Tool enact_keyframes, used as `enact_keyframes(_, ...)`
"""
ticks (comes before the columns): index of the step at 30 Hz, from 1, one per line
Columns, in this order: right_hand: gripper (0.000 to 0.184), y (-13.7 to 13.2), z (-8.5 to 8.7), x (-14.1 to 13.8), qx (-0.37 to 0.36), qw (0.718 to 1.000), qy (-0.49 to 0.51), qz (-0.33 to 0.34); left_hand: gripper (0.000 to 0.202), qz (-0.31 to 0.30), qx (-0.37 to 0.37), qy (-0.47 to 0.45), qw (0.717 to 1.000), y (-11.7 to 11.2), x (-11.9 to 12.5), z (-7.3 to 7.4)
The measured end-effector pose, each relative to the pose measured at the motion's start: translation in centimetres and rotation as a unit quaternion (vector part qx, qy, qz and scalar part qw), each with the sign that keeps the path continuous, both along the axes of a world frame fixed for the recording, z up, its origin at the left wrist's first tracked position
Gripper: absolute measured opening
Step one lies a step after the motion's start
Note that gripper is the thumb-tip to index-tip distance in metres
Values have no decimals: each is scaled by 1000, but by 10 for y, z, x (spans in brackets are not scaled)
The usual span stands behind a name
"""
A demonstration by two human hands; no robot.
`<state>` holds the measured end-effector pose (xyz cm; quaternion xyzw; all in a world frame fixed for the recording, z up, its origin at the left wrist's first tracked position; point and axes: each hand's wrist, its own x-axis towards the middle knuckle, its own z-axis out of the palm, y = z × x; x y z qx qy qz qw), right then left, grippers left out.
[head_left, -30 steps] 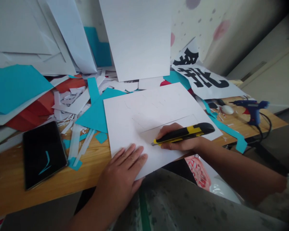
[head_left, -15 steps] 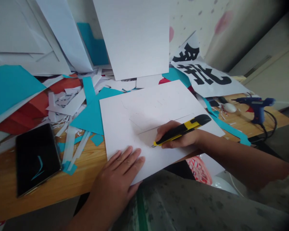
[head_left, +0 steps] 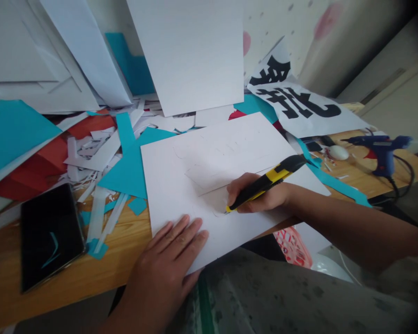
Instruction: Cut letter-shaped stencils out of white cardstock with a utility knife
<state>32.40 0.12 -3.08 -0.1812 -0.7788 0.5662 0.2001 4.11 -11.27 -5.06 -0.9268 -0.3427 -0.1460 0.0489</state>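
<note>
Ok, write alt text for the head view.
A right hand holds a black-and-yellow utility knife against a rectangular white sheet, the left hand resting on it; turquoise and white paper scraps litter the wooden table.

The cutter [head_left: 261, 186] is black and yellow, the sheet [head_left: 205, 160] white, dark-lined. The glue gun [head_left: 384, 150] near the desk's [head_left: 123, 250] right edge is blue.

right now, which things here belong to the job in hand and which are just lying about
In use:
black-and-yellow utility knife, in the right hand
white rectangular sheet with thin lines, under the left hand

Seemingly lying about:
black rectangular tablet
blue plastic glue gun
turquoise triangular paper
</note>
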Motion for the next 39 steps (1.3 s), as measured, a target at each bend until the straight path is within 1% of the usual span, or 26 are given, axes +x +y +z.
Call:
enact_keyframes(3,16,-1,0,-1,-6,1000,-4,-4,46,-1,3,8,1000,1,1,-1)
enact_keyframes(6,16,-1,1,-4,-33,999,-1,-29,52,3,-5,7,1000,0,2,-1)
enact_keyframes(7,17,-1,3,-4,-52,997,14,-51,57,4,-11,9,1000,-1,1,-1)
enact_keyframes(9,18,-5,5,-4,-105,982,82,-130,69,-5,-27,19,999,-1,-4,2)
enact_keyframes(11,19,-16,7,-1,-145,944,161,-248,79,-27,-39,35,998,0,-11,6)
enact_keyframes(12,19,-26,6,0,-149,920,187,-309,82,-39,-43,45,997,1,-15,7)
enact_keyframes(13,19,-38,4,1,-142,902,188,-363,84,-50,-42,53,996,2,-20,8)
enact_keyframes(15,21,-67,-6,-1,-99,870,163,-455,82,-59,-26,64,996,3,-26,9)
enact_keyframes(16,23,-82,-13,-3,-78,852,145,-497,77,-64,-9,62,996,4,-27,9)
enact_keyframes(18,23,-107,-28,-13,-22,796,128,-591,64,-83,35,42,995,2,-27,8)
enact_keyframes(20,22,-120,-39,-24,44,747,106,-655,49,-110,69,15,991,-4,-23,8)
enact_keyframes(21,20,-120,-41,-30,79,729,97,-673,43,-118,79,-2,990,-8,-20,7)
enact_keyframes(22,19,-117,-40,-34,107,722,89,-677,39,-119,84,-21,989,-12,-17,7)
enact_keyframes(23,18,-111,-38,-37,122,726,84,-671,36,-115,89,-44,988,-17,-13,7)
enact_keyframes(24,17,-104,-34,-39,122,740,81,-657,34,-108,93,-69,987,-21,-9,6)
enact_keyframes(26,18,-90,-24,-40,86,773,76,-624,33,-92,94,-112,985,-29,0,4)
enact_keyframes(28,19,-82,-15,-41,53,789,73,-608,34,-74,85,-124,986,-33,7,2)
enact_keyframes(30,19,-83,-12,-44,44,795,57,-602,34,-56,69,-115,989,-34,11,1)
enact_keyframes(32,21,-90,-14,-48,48,798,34,-599,35,-51,52,-106,992,-33,11,1)
enact_keyframes(36,17,-102,-22,-53,90,792,7,-603,40,-67,23,-96,993,-29,7,4)
enact_keyframes(39,15,-104,-25,-52,110,803,1,-586,40,-79,28,-95,992,-25,5,2)
